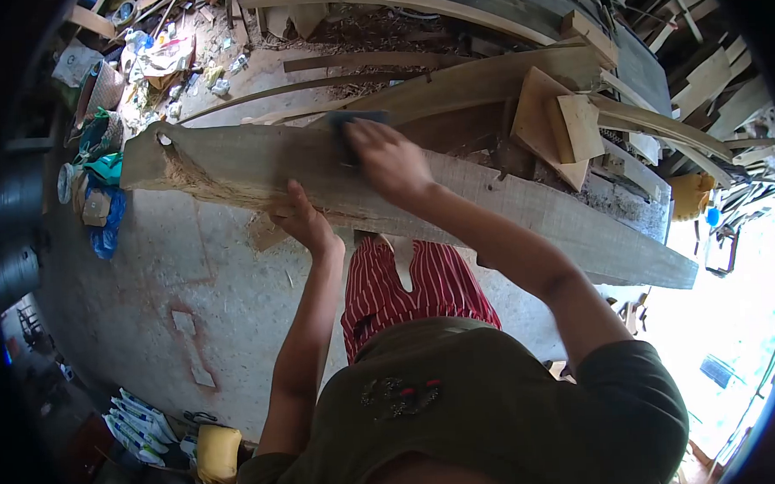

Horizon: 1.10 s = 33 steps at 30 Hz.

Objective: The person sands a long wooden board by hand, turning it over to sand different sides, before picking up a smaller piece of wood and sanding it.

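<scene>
Right hand (391, 159), closed over the dark pad (341, 134), best presses evenly; left hand (308, 227), partly spread, steadies the plank (239, 152) at its near edge.

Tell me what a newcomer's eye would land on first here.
Probably the long board spanning the view, with its ragged near edge and a hole by the left end. Next, the right hand holding a dark block against its face, the left hand at its near edge. Below, the red striped trousers stand out.
</scene>
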Each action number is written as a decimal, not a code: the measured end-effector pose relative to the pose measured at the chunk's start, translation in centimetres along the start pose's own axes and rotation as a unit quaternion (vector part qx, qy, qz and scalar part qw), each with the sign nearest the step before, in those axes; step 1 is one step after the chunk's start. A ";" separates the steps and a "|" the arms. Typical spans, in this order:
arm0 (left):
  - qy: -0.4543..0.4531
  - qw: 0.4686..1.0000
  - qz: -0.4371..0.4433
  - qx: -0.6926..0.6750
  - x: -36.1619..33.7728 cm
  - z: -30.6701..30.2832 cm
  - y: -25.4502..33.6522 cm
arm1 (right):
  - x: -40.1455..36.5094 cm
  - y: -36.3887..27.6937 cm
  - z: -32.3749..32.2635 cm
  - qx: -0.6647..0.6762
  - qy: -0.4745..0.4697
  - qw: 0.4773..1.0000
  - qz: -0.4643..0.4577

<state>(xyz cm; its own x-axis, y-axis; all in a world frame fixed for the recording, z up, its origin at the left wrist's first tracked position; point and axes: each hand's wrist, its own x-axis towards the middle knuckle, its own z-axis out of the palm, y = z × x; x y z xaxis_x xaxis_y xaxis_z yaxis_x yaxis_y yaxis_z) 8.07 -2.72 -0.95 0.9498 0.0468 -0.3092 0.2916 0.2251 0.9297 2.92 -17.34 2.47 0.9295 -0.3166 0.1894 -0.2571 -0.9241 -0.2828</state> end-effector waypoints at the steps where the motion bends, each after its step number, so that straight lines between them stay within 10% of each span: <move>1: 0.006 1.000 -0.017 0.011 0.0 -0.1 0.2 | 2.0 -1.3 1.0 0.030 0.001 1.000 -0.010; 7: -0.038 0.984 -0.142 -0.102 1.6 -1.6 -1.9 | -0.6 0.8 -2.1 0.062 -0.094 0.994 0.010; 12: -0.009 0.996 -0.050 -0.080 1.6 -0.9 -2.2 | -12.4 10.2 -8.3 -0.017 -0.100 0.994 0.030; 21: 0.019 0.997 -0.013 -0.068 0.3 0.0 -0.5 | 0.7 0.4 0.4 0.030 -0.031 0.997 -0.070; 33: 0.083 0.996 0.004 -0.036 1.1 -0.4 -2.2 | -4.4 4.2 -3.9 0.022 -0.084 0.996 -0.036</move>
<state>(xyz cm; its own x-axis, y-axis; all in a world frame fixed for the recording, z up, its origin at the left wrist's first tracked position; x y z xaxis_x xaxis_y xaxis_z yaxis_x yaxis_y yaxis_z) 8.45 -2.81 -3.40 0.9182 0.2086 -0.3367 0.2696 0.2938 0.9171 -3.33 -20.67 4.11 0.9770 -0.2068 0.0517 -0.1805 -0.9316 -0.3157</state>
